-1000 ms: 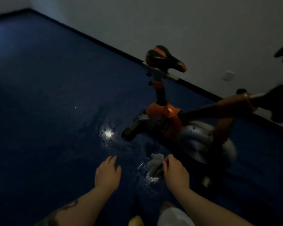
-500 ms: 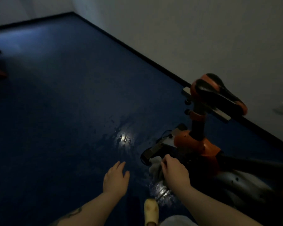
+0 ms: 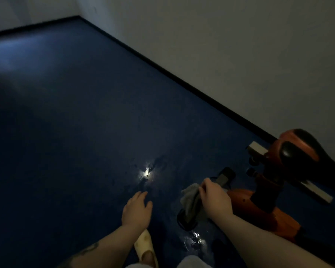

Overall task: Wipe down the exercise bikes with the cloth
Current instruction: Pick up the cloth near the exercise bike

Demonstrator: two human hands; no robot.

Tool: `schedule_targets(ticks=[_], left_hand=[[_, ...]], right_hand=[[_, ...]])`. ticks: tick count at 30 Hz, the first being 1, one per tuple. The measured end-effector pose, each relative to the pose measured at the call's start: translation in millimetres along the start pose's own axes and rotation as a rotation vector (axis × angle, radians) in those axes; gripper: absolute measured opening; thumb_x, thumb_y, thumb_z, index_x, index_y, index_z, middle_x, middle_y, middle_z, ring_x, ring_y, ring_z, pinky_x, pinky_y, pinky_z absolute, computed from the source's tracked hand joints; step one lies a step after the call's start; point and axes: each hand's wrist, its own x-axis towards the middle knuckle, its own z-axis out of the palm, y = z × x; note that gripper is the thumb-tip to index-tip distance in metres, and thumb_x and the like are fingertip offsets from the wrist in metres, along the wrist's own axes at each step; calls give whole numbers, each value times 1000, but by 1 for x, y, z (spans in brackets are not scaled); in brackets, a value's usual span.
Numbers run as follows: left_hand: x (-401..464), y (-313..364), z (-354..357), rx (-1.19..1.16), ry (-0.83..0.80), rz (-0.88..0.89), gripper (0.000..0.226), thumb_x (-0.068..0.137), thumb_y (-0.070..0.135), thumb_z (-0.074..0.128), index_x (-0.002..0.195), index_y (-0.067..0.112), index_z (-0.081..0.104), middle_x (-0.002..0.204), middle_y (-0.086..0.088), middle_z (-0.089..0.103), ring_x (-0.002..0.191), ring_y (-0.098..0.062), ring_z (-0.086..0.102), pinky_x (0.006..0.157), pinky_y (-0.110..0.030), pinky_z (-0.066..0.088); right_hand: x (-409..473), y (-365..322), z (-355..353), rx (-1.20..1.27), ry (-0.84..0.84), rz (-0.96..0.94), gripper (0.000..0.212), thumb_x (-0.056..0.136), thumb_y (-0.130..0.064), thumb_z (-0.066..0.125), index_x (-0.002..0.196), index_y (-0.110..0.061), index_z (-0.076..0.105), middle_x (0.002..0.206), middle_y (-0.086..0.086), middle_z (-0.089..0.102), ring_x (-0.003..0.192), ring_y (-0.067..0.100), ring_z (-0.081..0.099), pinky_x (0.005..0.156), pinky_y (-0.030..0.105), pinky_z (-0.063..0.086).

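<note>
Right hand (image 3: 215, 201) grips crumpled grey cloth (image 3: 191, 202).

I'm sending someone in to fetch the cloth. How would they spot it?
Find the orange bike by the wall on the blue floor. At its low black base bar, the right hand holds the cloth, the only pale grey, crumpled thing there.

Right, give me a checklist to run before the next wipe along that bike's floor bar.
1. Crumpled grey cloth in the right hand's grip: ok.
2. Cloth touching the black floor bar of the orange exercise bike: ok.
3. Left hand free, hovering open: ok.
4. Dark blue floor dry: not ok, shiny wet patches near the bar.
5. Bar already clean: cannot tell, too dark.
</note>
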Motion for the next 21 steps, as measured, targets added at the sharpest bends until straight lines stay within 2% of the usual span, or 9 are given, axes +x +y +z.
schedule_targets(ticks=[5,8,12,18,21], left_hand=[[100,22,-63,103,-32,154,47,97,33,42,143,21,39,152,3,34,137,-18,35,111,-32,28],[157,50,-81,149,-65,241,47,97,32,41,142,20,40,151,1,36,135,-19,37,111,-34,30],[213,105,-77,150,-174,363,48,97,37,40,142,23,40,152,2,35,135,-19,36,113,-40,30],[286,203,-63,235,-276,581,50,99,36,37,146,22,32,156,0,26,140,-19,28,116,-34,23],[328,247,-64,297,-315,635,50,99,36,37,147,23,31,156,1,25,141,-18,27,117,-32,21]], right_hand=[[70,-31,-6,31,73,173,18,97,-36,43,84,-23,42,87,-1,56,78,18,56,68,37,48],[107,-45,-16,52,128,215,16,96,-35,44,88,-22,44,89,2,58,80,21,58,68,40,50],[155,-47,-37,72,202,267,14,97,-35,43,90,-23,46,87,-1,57,80,18,57,67,39,51],[234,-27,-62,83,266,372,15,98,-35,40,91,-23,46,88,-2,57,79,15,55,68,36,50],[275,-16,-76,88,259,449,16,98,-35,39,92,-22,47,88,-1,57,78,14,55,66,34,49]])
